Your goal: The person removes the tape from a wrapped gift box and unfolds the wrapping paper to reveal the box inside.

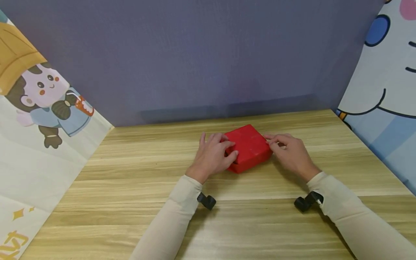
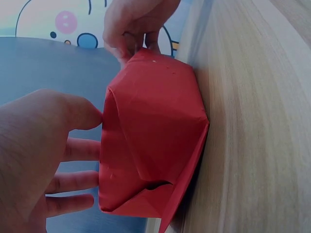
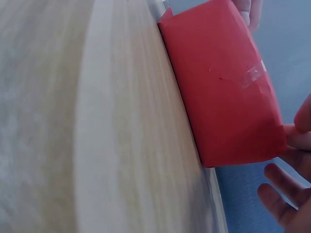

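- Table (image 1: 113,202): 1. Panels: 3, one plain dark (image 1: 208,54) along the far edge, two printed along the side edges.
- Box (image 1: 250,142): 1, in red paper, on the table nearer the far edge, a bit toward the far right corner.
- Progress, my read: top and near face covered. Left end looks unfinished: folds gap and a flap (image 2: 180,187) sticks out low. Closing that seems left. Right end: can't tell.
- Hands: 2. Left (image 1: 212,153) has fingers extended, touching the top at the box's left end, not clenched. Right (image 1: 290,151) appears to pinch the box's right corner between thumb and fingers.
- Wrist cams (image 1: 208,201): 2, black.
- Tape (image 3: 252,75): 1 clear strip visible, top edge of near face.
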Action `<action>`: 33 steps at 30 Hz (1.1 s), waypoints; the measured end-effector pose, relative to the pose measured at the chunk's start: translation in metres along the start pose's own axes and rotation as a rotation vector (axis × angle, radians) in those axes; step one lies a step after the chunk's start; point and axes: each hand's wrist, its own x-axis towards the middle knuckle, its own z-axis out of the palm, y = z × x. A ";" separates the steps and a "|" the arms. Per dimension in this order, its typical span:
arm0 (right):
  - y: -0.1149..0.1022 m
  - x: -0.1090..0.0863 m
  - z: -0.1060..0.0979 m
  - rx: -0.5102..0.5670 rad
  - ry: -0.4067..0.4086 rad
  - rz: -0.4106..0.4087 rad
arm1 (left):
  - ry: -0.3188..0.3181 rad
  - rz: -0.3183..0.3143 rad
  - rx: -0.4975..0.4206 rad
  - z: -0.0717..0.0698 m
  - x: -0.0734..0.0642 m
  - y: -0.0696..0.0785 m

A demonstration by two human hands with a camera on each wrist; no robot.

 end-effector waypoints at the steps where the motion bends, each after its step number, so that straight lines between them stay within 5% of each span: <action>1: -0.001 0.000 0.000 -0.005 -0.003 -0.002 | -0.001 -0.002 -0.003 0.000 0.000 0.000; 20: -0.001 0.001 0.003 -0.015 0.026 -0.002 | -0.028 -0.007 0.006 0.006 0.000 -0.004; 33: -0.001 -0.003 0.001 -0.011 0.107 -0.063 | -0.036 0.073 -0.025 0.012 0.000 -0.002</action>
